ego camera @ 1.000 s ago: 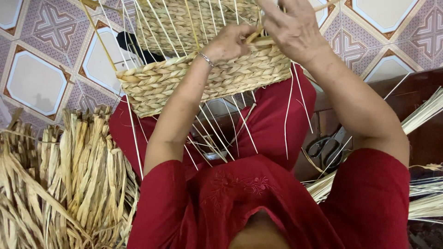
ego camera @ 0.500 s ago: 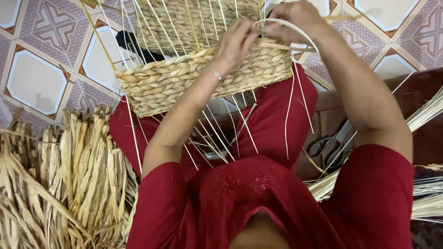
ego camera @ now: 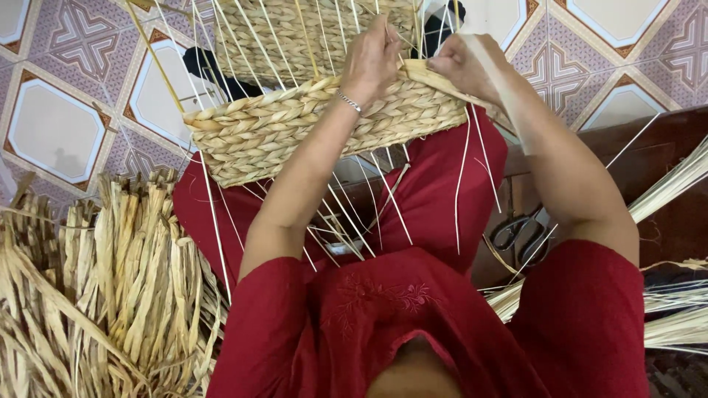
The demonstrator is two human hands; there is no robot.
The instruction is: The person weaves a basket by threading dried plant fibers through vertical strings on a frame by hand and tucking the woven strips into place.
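A half-woven straw basket (ego camera: 295, 125) rests on my lap, thin pale stakes sticking out of it in all directions. My left hand (ego camera: 372, 59), with a thin bracelet at the wrist, presses on the basket's braided top edge among the stakes. My right hand (ego camera: 466, 65) pinches a flat straw strand (ego camera: 442, 79) at the basket's right corner and draws it along the rim. Both arms reach forward over my red clothing.
A thick heap of dried straw strands (ego camera: 103, 295) lies at my left. More straw bundles (ego camera: 664, 309) lie at the right. Black scissors (ego camera: 520, 234) rest on a dark wooden surface by my right arm. Patterned floor tiles (ego camera: 59, 125) surround the basket.
My right hand has come down from above the basket to its right corner, pulling the strand with it. My left hand has shifted slightly right along the rim.
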